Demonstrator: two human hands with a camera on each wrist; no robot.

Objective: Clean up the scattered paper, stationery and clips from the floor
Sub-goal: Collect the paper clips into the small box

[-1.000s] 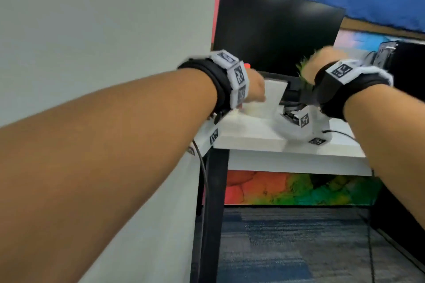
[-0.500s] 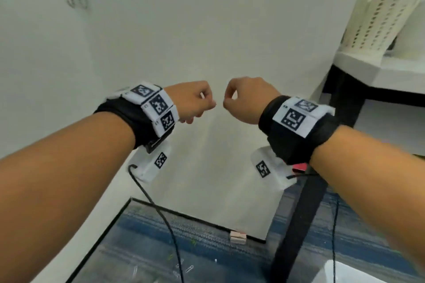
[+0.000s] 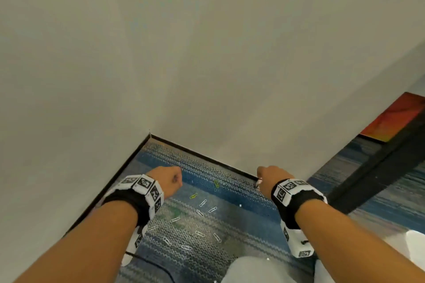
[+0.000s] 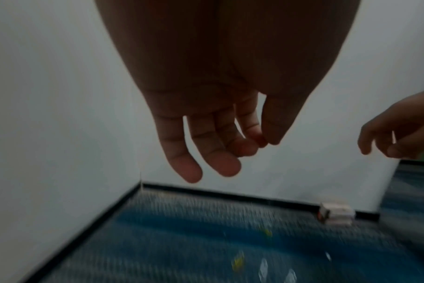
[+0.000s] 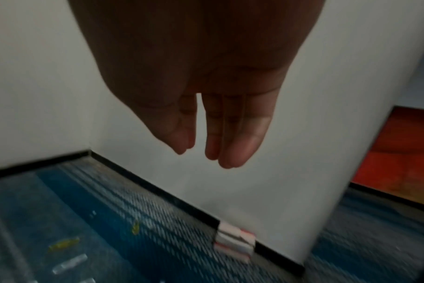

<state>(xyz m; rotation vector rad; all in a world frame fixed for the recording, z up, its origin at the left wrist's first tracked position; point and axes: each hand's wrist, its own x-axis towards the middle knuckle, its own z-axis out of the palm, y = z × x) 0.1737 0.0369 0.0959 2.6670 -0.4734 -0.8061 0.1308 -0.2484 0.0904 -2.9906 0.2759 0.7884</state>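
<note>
Several white paper clips [image 3: 200, 212] lie scattered on the blue-grey carpet [image 3: 230, 195] in a wall corner, with a yellow-green one [image 3: 193, 196] and a green one [image 3: 216, 185] among them. A small white and pink box [image 5: 234, 240] sits against the baseboard, also seen in the left wrist view [image 4: 335, 213]. My left hand [image 3: 171, 180] hovers above the carpet left of the clips, its fingers [image 4: 220, 164] hanging relaxed and empty. My right hand [image 3: 269, 179] hovers over the box, its fingers [image 5: 232, 153] loose and holding nothing.
Two white walls meet at the corner [image 3: 149, 135] with a black baseboard [image 3: 202, 156]. A black desk leg [image 3: 379, 167] slants across the right, with a colourful panel [image 3: 400, 117] behind it. A black cable [image 3: 149, 262] trails below my left wrist. My knee [image 3: 250, 269] is at the bottom.
My view has swung from the desk top down to the floor corner. Both hands have dropped from desk height toward the carpet, and their curled fingers have loosened.
</note>
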